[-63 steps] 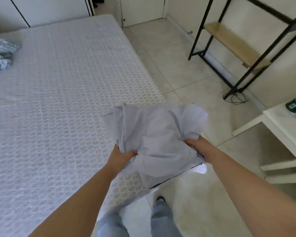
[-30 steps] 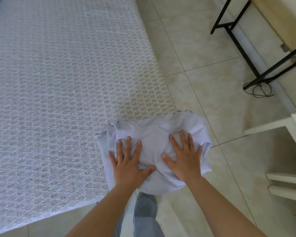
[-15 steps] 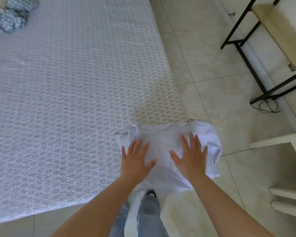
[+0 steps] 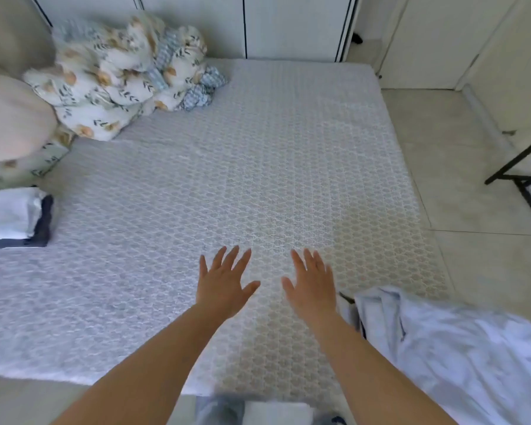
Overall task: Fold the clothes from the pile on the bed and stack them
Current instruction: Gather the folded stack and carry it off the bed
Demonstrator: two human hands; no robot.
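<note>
Crumpled and loosely bunched, the pale lavender garment lies at the near right corner of the bed, spilling over the mattress edge; its long axis runs from beside the right wrist toward the lower right. Both bare arms reach forward over the patterned cover. The left hand and right hand hang side by side, palms down, fingers straight and spread, holding nothing. A folded white-and-navy stack sits at the left edge, a floral bedding heap at the far left corner
</note>
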